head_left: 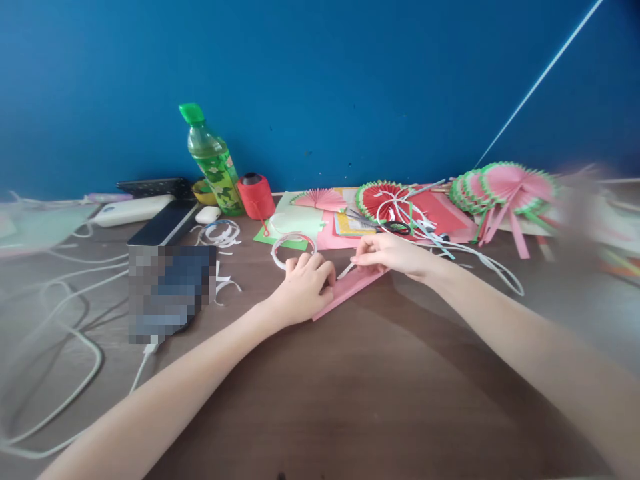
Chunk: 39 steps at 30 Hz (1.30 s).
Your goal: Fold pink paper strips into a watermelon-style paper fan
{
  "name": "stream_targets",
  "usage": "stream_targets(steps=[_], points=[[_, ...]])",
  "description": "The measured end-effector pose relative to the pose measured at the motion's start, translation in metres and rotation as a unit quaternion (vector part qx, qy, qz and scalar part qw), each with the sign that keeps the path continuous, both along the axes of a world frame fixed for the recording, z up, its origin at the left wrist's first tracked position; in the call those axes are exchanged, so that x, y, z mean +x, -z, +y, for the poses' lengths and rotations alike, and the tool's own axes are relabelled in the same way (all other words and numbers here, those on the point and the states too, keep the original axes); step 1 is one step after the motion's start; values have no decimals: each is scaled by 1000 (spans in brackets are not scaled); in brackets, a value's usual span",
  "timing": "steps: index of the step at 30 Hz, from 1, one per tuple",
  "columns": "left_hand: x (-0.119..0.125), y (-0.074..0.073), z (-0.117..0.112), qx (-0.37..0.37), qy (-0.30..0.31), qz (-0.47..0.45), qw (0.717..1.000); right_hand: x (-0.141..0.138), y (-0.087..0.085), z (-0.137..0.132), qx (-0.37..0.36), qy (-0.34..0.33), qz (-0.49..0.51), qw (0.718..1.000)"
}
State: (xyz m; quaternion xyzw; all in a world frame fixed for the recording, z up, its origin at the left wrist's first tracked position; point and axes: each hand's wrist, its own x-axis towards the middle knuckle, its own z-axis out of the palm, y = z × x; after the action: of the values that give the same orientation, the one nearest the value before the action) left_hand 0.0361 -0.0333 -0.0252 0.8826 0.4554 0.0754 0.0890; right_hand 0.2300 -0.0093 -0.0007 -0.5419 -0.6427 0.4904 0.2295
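Note:
A folded strip of pink paper lies slantwise on the table between my hands. My left hand has its fingers curled and holds the near left end of the paper down. At the far right end, my right hand is closed in a pinch on a thin white strip, which rises just above the paper. Its lower fingers rest by the pink paper. Just beyond my left hand is a roll of clear tape. Scissors with black handles lie beyond my right hand.
At the back stand a green bottle and a red thread spool. Pleated paper fans and a white cable lie right. Left are a phone, white scraps and more cables. A blue wall closes the back.

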Motion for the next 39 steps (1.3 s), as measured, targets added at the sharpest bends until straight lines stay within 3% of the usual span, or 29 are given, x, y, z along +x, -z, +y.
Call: stream_targets(steps=[17,26,39], points=[[-1,4,0,17,14,-8,1000,7,11,7,62,-28,-100,993],[-4,2,1,-10,79,-53,995,6,16,9,101,-40,-160,981],[-6,7,5,-3,103,-61,993,6,22,12,113,-44,-180,976]])
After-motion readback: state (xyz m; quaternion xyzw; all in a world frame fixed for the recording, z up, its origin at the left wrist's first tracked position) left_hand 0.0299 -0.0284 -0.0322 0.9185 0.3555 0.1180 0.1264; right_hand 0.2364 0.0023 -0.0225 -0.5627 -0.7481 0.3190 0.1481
